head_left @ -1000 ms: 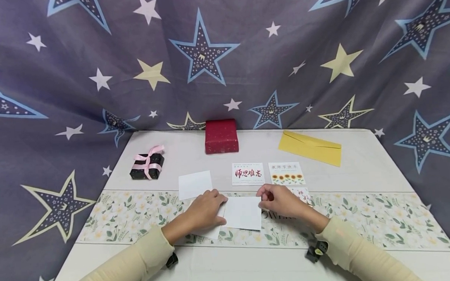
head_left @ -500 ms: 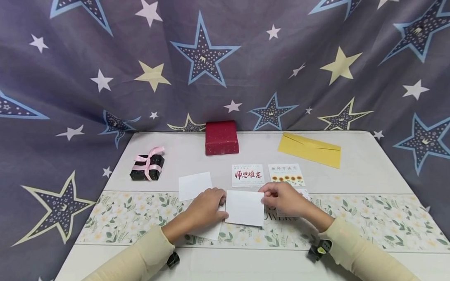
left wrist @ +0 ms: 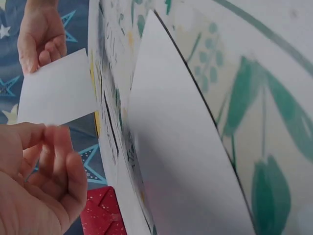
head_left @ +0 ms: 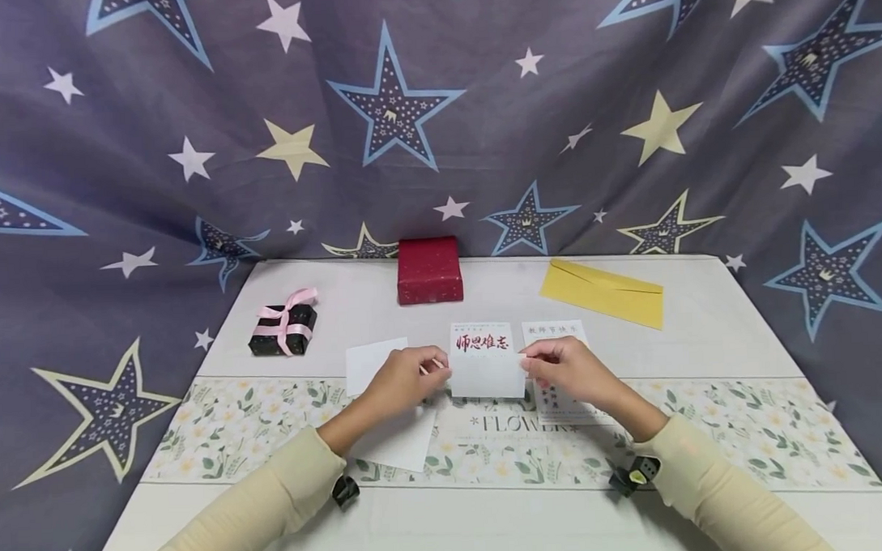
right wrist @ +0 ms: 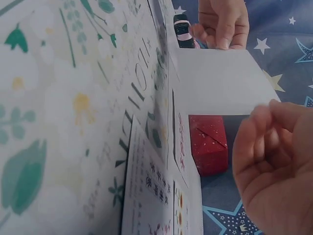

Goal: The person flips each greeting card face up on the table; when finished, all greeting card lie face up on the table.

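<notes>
A blank white card (head_left: pixel 487 379) is held up above the table between both hands. My left hand (head_left: pixel 406 378) pinches its left edge between thumb and fingers. At the opposite edge, my right hand (head_left: pixel 572 372) pinches it in the same way. In the head view the card overlaps the lower part of a card with red characters (head_left: pixel 481 336). Two more blank cards lie by the left hand: a farther white card (head_left: pixel 367 357) and a nearer white card (head_left: pixel 403 443), partly under the hand and forearm. Beneath the right hand is a printed card (head_left: pixel 558 409), partly covered.
A sunflower card (head_left: pixel 548 329), mostly hidden by the right hand, lies behind. Farther back are a black gift box (head_left: pixel 282 328) with pink ribbon, a red box (head_left: pixel 429 272) and a yellow envelope (head_left: pixel 602 292). A starry curtain (head_left: pixel 480 144) hangs behind the table.
The white card has risen from near the tabletop and moved away from me, now overlapping the red-character card. Both hands moved with it, and the left hand has shifted off the nearer white card.
</notes>
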Demonstrator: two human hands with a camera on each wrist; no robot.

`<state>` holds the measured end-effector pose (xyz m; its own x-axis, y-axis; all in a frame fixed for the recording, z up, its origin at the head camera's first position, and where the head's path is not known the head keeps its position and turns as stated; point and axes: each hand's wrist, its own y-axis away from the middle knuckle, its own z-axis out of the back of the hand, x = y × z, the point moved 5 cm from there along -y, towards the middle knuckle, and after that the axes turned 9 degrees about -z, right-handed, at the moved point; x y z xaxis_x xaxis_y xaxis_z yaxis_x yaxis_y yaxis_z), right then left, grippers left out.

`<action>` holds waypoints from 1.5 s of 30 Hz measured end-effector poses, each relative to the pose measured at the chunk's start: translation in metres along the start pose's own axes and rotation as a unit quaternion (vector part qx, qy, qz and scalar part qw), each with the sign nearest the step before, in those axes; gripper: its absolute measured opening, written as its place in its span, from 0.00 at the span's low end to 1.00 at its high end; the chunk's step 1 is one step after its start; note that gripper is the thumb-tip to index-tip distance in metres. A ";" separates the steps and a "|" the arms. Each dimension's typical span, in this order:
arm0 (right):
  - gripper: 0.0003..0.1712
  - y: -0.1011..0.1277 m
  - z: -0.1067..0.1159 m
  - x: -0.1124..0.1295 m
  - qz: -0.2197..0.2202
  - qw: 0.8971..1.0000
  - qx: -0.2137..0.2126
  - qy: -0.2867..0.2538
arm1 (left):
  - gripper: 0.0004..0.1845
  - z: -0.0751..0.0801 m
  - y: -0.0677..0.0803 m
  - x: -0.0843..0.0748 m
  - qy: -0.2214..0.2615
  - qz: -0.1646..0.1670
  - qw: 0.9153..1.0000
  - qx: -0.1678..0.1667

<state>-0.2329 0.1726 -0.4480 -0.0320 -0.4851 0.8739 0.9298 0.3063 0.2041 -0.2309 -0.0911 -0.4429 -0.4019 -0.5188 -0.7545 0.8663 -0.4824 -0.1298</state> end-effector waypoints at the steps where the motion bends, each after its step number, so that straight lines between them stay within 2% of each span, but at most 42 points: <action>1: 0.13 -0.001 0.000 0.000 -0.005 1.000 0.002 -0.012 | 0.03 0.000 0.000 0.002 0.023 0.015 1.000 0.003; 5: 0.17 -0.001 -0.003 0.000 -0.004 0.998 0.022 -0.061 | 0.02 -0.003 -0.001 0.008 0.112 0.072 0.991 0.012; 8: 0.18 0.002 -0.004 0.001 0.008 0.996 0.042 -0.083 | 0.05 -0.005 -0.002 0.011 0.147 0.088 0.985 0.013; 11: 0.17 0.006 -0.004 0.000 0.018 0.994 0.063 -0.087 | 0.07 -0.005 -0.003 0.013 0.156 0.086 0.984 0.015; 17: 0.15 0.008 -0.006 -0.004 0.030 0.992 0.102 -0.062 | 0.09 -0.002 -0.001 0.013 0.150 0.091 0.984 0.024; 24: 0.11 0.009 -0.012 -0.010 0.044 0.996 0.067 0.025 | 0.09 -0.007 -0.002 0.011 0.091 0.030 0.994 0.052; 29: 0.16 0.010 -0.020 -0.012 0.058 0.993 0.051 0.093 | 0.18 -0.017 -0.001 0.012 0.034 0.001 0.995 0.093; 32: 0.23 0.011 -0.023 -0.014 0.065 0.989 0.054 0.125 | 0.23 -0.022 -0.001 0.011 -0.021 -0.018 0.993 0.114; 36: 0.27 0.012 -0.027 -0.014 0.076 0.983 0.063 0.155 | 0.26 -0.027 -0.001 0.007 -0.074 -0.034 0.988 0.131; 45: 0.27 0.010 -0.030 -0.016 0.079 0.977 0.080 0.181 | 0.26 -0.033 -0.004 0.005 -0.123 -0.038 0.980 0.151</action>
<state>-0.2123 0.1586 -0.4736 0.2666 -0.6707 0.6922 0.8420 0.5115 0.1714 -0.2265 -0.0683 -0.4674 -0.5530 -0.6097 -0.5679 0.7189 -0.6937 0.0448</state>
